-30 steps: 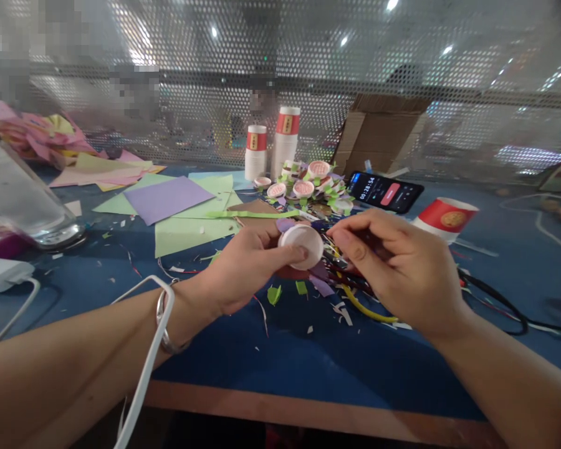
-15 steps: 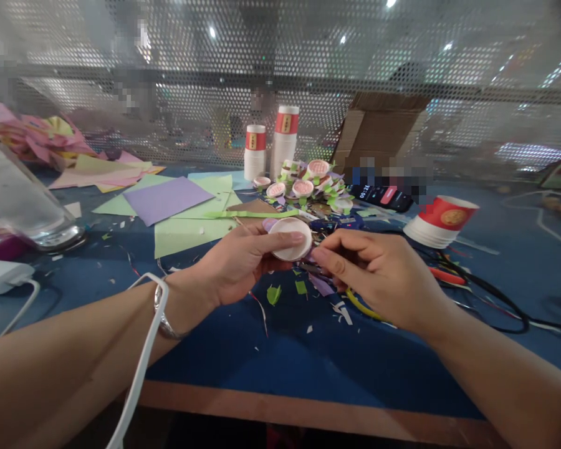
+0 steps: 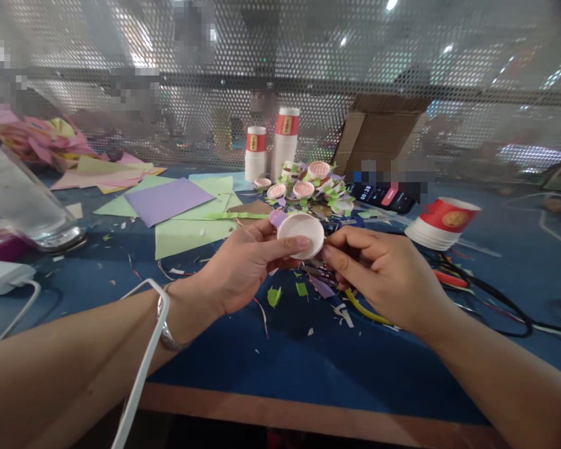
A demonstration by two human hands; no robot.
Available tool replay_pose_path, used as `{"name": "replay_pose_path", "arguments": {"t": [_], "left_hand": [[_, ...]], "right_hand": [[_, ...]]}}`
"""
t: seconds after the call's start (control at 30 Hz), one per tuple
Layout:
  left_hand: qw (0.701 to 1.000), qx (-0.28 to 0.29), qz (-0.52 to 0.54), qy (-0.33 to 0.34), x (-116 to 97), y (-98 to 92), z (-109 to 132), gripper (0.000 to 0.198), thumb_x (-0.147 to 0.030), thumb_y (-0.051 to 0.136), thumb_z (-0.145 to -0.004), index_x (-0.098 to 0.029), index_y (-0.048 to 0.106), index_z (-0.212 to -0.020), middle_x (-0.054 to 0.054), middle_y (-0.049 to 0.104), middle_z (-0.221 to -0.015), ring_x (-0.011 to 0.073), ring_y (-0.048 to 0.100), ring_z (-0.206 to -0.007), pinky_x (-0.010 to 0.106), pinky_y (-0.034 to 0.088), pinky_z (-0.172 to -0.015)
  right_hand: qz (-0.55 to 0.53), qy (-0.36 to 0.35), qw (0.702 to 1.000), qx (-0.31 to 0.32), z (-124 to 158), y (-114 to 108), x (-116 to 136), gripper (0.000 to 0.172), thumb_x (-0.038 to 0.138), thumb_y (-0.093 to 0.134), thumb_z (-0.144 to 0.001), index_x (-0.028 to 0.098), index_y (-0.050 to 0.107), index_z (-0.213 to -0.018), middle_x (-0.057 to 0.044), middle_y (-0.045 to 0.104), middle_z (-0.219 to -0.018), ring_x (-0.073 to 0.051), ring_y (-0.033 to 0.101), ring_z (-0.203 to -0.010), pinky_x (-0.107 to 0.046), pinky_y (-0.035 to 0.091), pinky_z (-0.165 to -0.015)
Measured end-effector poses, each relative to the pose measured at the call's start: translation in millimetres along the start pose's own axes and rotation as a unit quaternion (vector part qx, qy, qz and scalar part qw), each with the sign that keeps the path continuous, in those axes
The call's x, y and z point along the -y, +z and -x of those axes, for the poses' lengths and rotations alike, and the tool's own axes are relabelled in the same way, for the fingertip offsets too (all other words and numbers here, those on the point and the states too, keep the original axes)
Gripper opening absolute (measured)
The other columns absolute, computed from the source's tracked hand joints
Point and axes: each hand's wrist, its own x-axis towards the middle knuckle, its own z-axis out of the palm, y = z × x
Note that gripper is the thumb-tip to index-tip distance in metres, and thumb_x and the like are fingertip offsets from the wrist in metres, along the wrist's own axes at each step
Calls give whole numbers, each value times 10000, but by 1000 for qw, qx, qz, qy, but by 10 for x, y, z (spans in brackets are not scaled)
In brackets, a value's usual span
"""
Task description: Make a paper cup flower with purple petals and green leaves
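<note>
A small round white cup piece (image 3: 303,229) is pinched between the thumb and fingers of my left hand (image 3: 250,259), its hollow side facing me. A purple paper bit (image 3: 277,217) sticks out at its left edge. My right hand (image 3: 374,262) has its thumb and index finger pressed together at the right rim of the piece; whatever is between them is too small to make out. Just behind lies a pile of similar round pieces (image 3: 303,189) with green and purple paper bits. Green scraps (image 3: 274,297) lie on the blue table in front.
Paper cup stacks (image 3: 255,156) stand at the back, with another cup stack (image 3: 444,223) tilted at right. Paper sheets (image 3: 168,199) and a glass (image 3: 32,199) are left. A phone (image 3: 384,196) and cables (image 3: 495,299) are right. A white cable (image 3: 143,368) crosses my left wrist.
The white round piece has moved slightly right and turned, showing more of its hollow inside. My left hand has shifted a little right with it; my right hand stays at its rim.
</note>
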Motion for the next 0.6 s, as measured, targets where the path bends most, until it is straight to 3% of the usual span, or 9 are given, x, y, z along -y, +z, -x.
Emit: {"name": "replay_pose_path", "arguments": {"t": [0.17,0.6], "left_hand": [[999,-14,-5,43,15,0,8,282,-187,939,-692,-139,798,-932,25,783,-899,113,698,-811,218,545,-740],[998,-17,-43,44,-47,-2,13,301,-260,924,-713,-137,778,-945,41,772,-935,114,671,-798,226,528,-711]], "right_hand": [[1,-3,1000,-8,-5,-1,-4,200,291,614,-974,192,681,-814,34,590,-651,-93,536,-535,-225,434,-504],[9,-3,1000,4,0,4,30,160,274,599,-981,213,670,-852,26,615,-669,-114,556,-551,-242,443,-516]]}}
